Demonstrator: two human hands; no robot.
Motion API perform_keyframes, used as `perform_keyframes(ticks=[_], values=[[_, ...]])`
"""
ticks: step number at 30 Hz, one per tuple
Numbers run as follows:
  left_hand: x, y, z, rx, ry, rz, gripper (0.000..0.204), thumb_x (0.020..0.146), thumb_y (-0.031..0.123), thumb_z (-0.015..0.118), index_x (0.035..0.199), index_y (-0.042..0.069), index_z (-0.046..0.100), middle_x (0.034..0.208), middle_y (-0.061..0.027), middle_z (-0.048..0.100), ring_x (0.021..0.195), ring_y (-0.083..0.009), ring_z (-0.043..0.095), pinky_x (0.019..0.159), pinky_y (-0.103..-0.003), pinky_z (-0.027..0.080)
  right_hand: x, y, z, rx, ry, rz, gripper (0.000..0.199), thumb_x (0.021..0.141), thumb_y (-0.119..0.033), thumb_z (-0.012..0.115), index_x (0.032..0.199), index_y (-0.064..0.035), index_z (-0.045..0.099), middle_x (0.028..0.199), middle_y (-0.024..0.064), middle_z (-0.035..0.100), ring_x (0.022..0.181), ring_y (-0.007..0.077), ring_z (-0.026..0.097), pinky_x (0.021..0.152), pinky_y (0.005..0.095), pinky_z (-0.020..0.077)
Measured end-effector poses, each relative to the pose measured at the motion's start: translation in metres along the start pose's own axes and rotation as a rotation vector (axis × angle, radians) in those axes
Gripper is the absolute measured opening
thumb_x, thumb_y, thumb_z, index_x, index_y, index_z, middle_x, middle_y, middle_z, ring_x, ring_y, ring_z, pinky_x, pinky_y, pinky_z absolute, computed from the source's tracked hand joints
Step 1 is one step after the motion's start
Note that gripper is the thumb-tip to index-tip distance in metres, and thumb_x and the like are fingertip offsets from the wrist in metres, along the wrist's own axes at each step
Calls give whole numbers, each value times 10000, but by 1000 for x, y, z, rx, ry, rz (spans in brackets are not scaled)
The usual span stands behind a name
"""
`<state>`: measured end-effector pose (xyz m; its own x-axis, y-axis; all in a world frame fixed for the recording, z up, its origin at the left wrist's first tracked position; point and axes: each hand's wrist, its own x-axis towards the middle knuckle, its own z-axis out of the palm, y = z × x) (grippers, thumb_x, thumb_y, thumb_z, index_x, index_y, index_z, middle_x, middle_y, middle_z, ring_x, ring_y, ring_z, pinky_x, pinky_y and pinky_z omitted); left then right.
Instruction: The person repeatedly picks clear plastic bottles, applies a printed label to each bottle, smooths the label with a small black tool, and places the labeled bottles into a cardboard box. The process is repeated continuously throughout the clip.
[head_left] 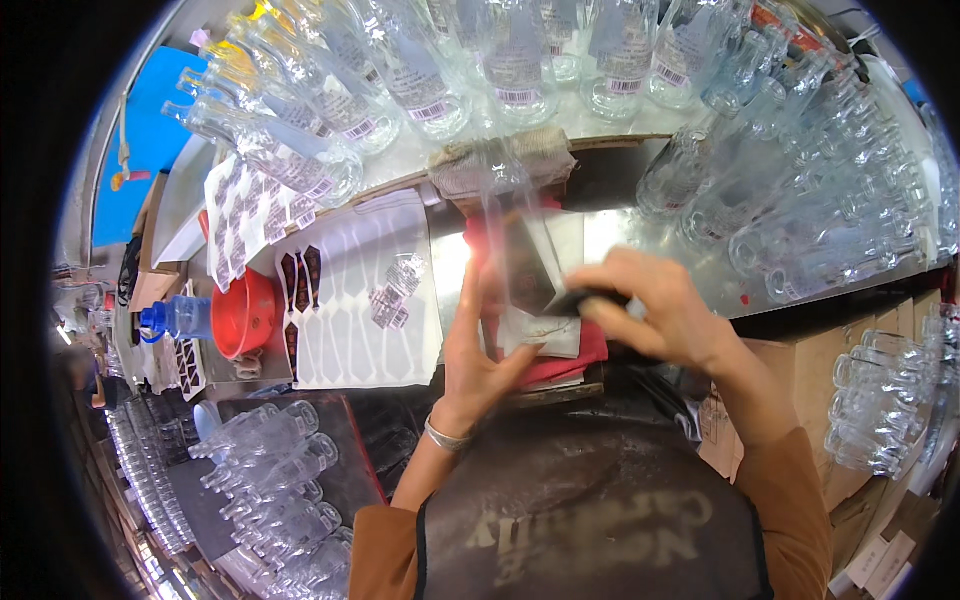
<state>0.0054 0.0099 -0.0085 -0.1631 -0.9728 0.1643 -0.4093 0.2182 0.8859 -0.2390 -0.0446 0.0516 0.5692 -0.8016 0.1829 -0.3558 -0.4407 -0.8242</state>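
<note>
A clear glass bottle [528,262] with a dark label lies in front of me, its neck pointing away over a rolled grey cloth [452,170]. White paper and a red cloth [572,368] are under it. My left hand [472,365] grips the bottle's lower end, fingers along its left side and thumb near its base. A small black tool [590,298], blurred by motion, is in my right hand [655,305], held against or just over the label's lower right; contact cannot be made out. Left of the bottle lies a label sheet [370,345], mostly peeled, with a few dark labels [300,280] on it.
Glass bottles [515,80] stand along the far side, with more bottles [810,190] at the right. A red bowl [243,312] and a blue-capped plastic bottle [185,318] are at the left. Glassware fills the lower left [290,500]. Cardboard boxes [800,370] stand at the right.
</note>
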Motion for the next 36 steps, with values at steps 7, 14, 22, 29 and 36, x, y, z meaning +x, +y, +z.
perform_keyframes(ticks=[7,14,22,29,36], values=[[0,6,5,39,33,27,1107,739,21,817,1584,-5,103,1508,-200,462,1200,-259,590,970,-365,500,84,11,-15,-194,253,-135,274,912,-141,650,1154,-13,652,1001,189,706,878,330,699,801,367,538],[-1,4,10,34,70,49,1101,753,41,819,1583,-12,99,1512,-201,458,1201,-253,585,951,-359,505,103,-10,-17,-433,248,-302,196,875,-134,653,1040,-27,666,939,157,704,860,345,673,765,415,532],[-5,6,12,49,91,-23,1102,749,87,845,1574,-39,124,1486,-232,469,1210,-259,581,962,-360,499,65,-23,13,-618,-6,-549,142,712,-147,697,806,-80,614,849,68,639,844,244,608,715,369,533],[-2,9,14,36,80,46,1144,733,52,847,1580,-19,82,1530,-217,411,1231,-275,567,976,-369,498,89,7,-12,-317,271,-321,176,810,-64,682,983,-95,679,1018,82,673,927,285,644,784,376,538],[2,14,19,332,114,185,1180,719,72,874,1578,-19,70,1553,-223,339,1285,-327,527,1005,-405,501,-16,-12,9,112,-76,-256,322,791,25,730,1103,-46,690,949,122,675,865,297,664,799,377,534]])
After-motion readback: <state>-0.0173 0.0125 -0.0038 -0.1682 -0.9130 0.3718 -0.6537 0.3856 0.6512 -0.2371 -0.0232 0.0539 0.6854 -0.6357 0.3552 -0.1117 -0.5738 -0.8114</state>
